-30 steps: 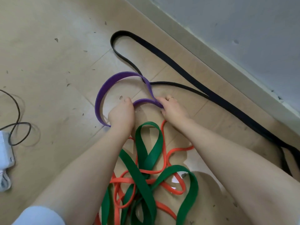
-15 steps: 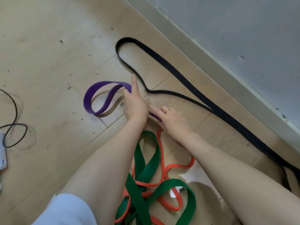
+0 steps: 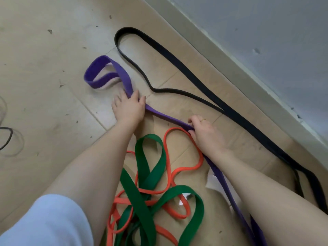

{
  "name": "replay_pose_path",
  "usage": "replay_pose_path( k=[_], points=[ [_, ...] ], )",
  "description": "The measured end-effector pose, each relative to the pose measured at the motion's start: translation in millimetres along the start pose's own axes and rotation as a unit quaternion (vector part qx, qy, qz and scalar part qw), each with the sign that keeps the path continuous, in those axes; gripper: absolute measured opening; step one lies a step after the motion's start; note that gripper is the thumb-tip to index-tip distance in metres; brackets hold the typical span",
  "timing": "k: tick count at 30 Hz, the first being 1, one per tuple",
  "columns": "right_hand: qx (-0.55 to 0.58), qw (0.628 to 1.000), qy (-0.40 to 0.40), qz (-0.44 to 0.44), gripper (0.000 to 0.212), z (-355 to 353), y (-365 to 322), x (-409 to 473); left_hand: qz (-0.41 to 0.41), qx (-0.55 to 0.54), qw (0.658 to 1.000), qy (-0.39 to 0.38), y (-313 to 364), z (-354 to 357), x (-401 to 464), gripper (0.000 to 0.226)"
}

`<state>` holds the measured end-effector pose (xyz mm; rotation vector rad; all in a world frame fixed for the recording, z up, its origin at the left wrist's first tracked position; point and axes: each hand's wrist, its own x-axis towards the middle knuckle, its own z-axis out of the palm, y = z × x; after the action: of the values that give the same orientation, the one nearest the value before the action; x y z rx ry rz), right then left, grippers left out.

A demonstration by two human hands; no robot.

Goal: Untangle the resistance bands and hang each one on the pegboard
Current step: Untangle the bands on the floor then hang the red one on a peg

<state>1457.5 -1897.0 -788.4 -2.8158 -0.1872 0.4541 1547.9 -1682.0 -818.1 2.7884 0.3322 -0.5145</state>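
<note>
My left hand (image 3: 128, 108) is down on the floor (image 3: 44, 103), fingers curled over the purple band (image 3: 122, 77) where it comes off its far loop. My right hand (image 3: 205, 134) grips the same band further along, thumb and fingers closed round it; a ring shows on one finger. Between my hands the purple strip runs taut and flat. Past my right hand it slips under my forearm and out the bottom edge, so I can't see where it ends.

The green band (image 3: 150, 174) and the orange band (image 3: 184, 167) lie knotted together between my arms; how they cross down low is hard to read, and both are cut off at the bottom. One orange loop touches my right hand. The black band (image 3: 177, 57) lies apart, stretched along the baseboard (image 3: 248, 68), its near end lost behind my right arm. A dark cable (image 3: 8, 137) pokes in at the left edge, mostly out of frame. No pegboard in sight.
</note>
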Motion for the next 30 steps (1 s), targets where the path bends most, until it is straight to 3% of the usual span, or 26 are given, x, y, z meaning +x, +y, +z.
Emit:
replay_pose_path(
  k=[2,6,8,10,13,15,18,21,24,28,30],
  points=[
    [-0.026,0.999,0.015,-0.023,0.017,-2,-3,-7,-0.01,-0.071,0.997,-0.032,-8,-6,-1,0.058],
    [-0.04,0.994,0.021,-0.103,0.013,2,-8,-43,0.046,-0.121,0.991,0.03,-5,-24,-39,0.065],
    [-0.034,0.989,-0.079,-0.12,0.028,10,-14,-68,0.152,-0.057,0.987,0.004,-10,-20,-68,0.054],
    [-0.051,0.974,-0.199,-0.092,0.048,18,-21,-92,0.295,0.035,0.95,-0.093,-19,-12,-96,0.05],
    [-0.058,0.979,-0.186,-0.052,0.051,26,-31,-117,0.395,0.151,0.894,-0.15,-34,-5,-121,0.065],
    [-0.021,0.987,-0.158,-0.026,0.052,27,-37,-127,0.362,0.204,0.898,-0.146,-44,-4,-125,0.064],
    [0.048,0.976,-0.21,0.015,0.048,29,-46,-137,0.285,0.277,0.902,-0.17,-58,-7,-133,0.038],
    [0.057,0.961,-0.257,0.084,0.036,35,-49,-140,0.308,0.31,0.877,-0.198,-67,-13,-148,0.033],
    [0.028,0.96,-0.264,0.091,0.037,27,-55,-144,0.296,0.273,0.886,-0.23,-78,-23,-163,0.034],
    [0.003,0.992,-0.117,0.043,0.031,-16,-68,-151,0.228,0.248,0.916,-0.217,-75,-48,-176,0.051],
    [0.043,0.998,-0.053,0.018,0.024,-48,-74,-153,0.24,0.168,0.933,-0.21,-60,-65,-187,0.069]
  ],
)
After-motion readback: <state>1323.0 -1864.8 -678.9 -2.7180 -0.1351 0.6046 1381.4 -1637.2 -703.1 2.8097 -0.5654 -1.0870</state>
